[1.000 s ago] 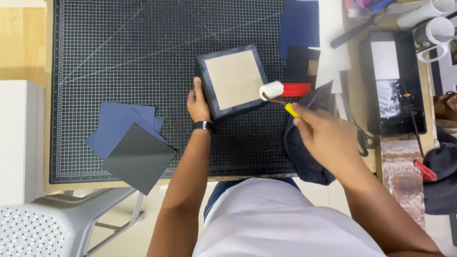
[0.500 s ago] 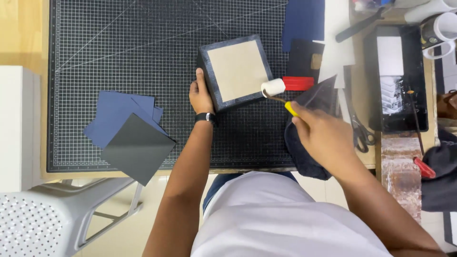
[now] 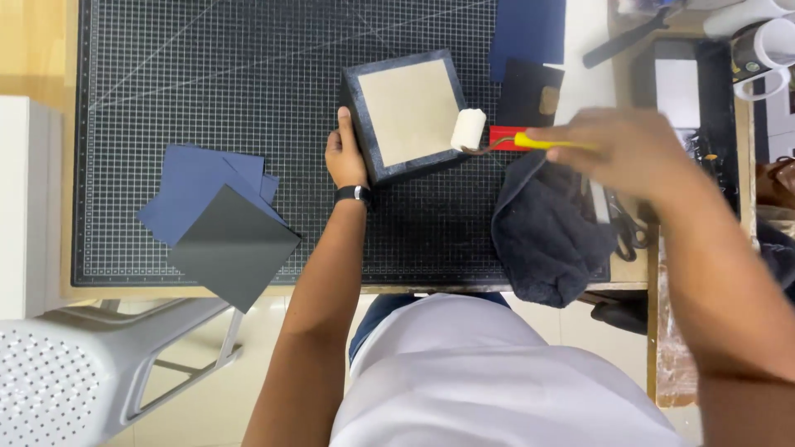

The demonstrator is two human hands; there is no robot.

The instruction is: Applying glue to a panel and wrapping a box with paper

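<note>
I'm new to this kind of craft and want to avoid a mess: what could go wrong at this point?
The small foam roller sits at the square board's right edge, so it might run off onto the cutting mat. The left hand steadies only the board's left edge, so it may pivot. The right hand is blurred, moving fast above the dark cloth.

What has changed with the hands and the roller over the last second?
The right hand has drawn back to the right, and the small roller it holds now sits at the square board's right edge. The left hand still steadies the board's left edge; the paper stack has stayed put.
</note>
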